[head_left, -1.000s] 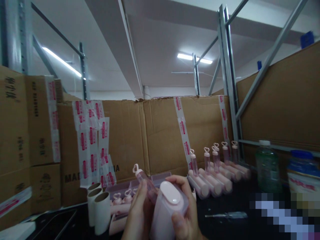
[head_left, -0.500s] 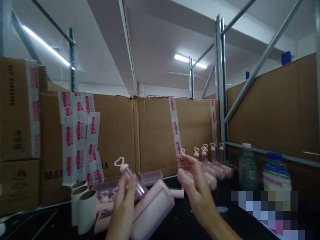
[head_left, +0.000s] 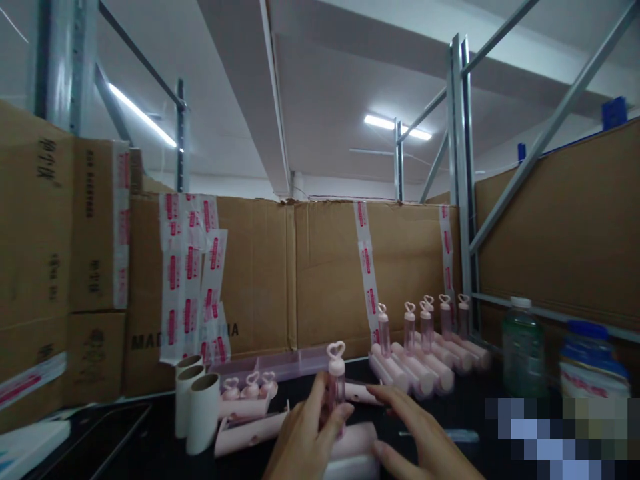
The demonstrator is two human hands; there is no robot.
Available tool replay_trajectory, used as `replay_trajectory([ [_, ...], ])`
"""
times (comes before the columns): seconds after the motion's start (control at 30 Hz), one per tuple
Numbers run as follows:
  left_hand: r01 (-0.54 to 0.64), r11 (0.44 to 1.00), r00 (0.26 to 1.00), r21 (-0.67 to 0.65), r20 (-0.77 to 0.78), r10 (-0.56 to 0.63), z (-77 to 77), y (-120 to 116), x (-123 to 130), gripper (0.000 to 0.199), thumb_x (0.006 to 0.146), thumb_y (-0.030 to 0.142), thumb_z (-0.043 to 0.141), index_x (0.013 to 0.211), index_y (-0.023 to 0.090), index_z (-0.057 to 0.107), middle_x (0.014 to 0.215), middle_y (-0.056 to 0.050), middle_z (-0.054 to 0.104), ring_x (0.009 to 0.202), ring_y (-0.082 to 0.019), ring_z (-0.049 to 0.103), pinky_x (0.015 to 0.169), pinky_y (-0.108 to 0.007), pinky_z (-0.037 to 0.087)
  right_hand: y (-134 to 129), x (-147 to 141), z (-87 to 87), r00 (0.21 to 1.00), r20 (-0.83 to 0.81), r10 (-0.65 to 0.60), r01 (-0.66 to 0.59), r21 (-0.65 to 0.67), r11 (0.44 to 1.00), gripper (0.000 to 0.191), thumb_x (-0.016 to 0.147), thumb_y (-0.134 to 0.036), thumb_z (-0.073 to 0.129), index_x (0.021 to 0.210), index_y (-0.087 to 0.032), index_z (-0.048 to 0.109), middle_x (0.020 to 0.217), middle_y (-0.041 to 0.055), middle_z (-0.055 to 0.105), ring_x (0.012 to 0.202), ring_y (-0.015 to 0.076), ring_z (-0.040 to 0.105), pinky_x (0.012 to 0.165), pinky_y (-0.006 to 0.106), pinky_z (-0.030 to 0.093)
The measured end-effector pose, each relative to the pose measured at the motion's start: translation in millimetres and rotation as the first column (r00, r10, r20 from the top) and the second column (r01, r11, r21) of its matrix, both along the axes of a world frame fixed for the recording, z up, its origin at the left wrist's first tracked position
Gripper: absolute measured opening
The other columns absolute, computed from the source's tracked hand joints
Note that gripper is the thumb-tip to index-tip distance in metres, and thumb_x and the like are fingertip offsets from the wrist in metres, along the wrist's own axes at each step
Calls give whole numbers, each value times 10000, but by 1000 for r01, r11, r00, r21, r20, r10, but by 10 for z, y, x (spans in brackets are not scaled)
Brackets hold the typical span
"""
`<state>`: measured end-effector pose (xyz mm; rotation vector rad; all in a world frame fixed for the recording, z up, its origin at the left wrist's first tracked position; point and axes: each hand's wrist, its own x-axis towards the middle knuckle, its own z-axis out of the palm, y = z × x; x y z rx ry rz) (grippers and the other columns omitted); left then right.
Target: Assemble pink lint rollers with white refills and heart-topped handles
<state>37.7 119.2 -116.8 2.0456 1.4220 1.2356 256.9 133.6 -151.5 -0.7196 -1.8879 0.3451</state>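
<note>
My left hand [head_left: 315,427] is closed around a see-through pink tube [head_left: 337,387] with a heart-shaped loop on its cap. The tube stands upright above a pale pink cylinder [head_left: 353,443]; whether the two are joined is hidden by my fingers. Just right of the cylinder is my right hand [head_left: 417,433], its fingers apart and holding nothing; I cannot tell whether its thumb touches the cylinder. Left of my hands lie pink half-shells [head_left: 253,432] and several heart-looped caps [head_left: 253,385].
Pink cylinders with upright heart-topped tubes [head_left: 425,363] line the back right. White cardboard tubes [head_left: 203,413] stand at left before a lilac tray [head_left: 280,363]. A green bottle [head_left: 523,347] and a blue-lidded jar [head_left: 593,360] are at right. Cardboard [head_left: 320,267] walls the back.
My left hand has turned the tilted tube upright and moved right with the cylinder. The right hand has come down beside the cylinder. The view has swung left.
</note>
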Motion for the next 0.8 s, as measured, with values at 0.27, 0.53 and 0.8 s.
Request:
replay_trajectory([
  [0.27, 244, 970, 950, -10, 203, -236, -35, 92, 19, 496, 920, 395, 578, 1388, 245, 509, 1102, -80, 754, 839, -226, 692, 746, -280, 499, -41, -413, 676, 976, -112, 188, -208, -210, 955, 330, 863, -254, 680, 1191, -226, 658, 1165, 72, 712, 1083, 248, 662, 908, 379, 536],
  [0.53, 107, 992, 992, 64, 63, -111, 73, 61, -44, 394, 837, 365, 690, 1217, 276, 641, 1200, -84, 711, 1083, -285, 638, 921, -345, 446, 67, -511, 866, 976, 18, 216, -209, -194, 959, 78, 822, -213, 704, 879, -163, 720, 831, 11, 723, 776, 173, 660, 670, 251, 501],
  [0.8, -246, 948, 969, 204, 62, 238, 328, 168, -219, 327, 979, 394, 377, 920, 225, 651, 961, -84, 709, 976, -283, 643, 871, -372, 439, 376, -146, 1159, 977, -208, 37, -109, -345, 932, 259, 796, -396, 716, 844, -149, 650, 729, 19, 669, 653, 182, 672, 506, 268, 575],
])
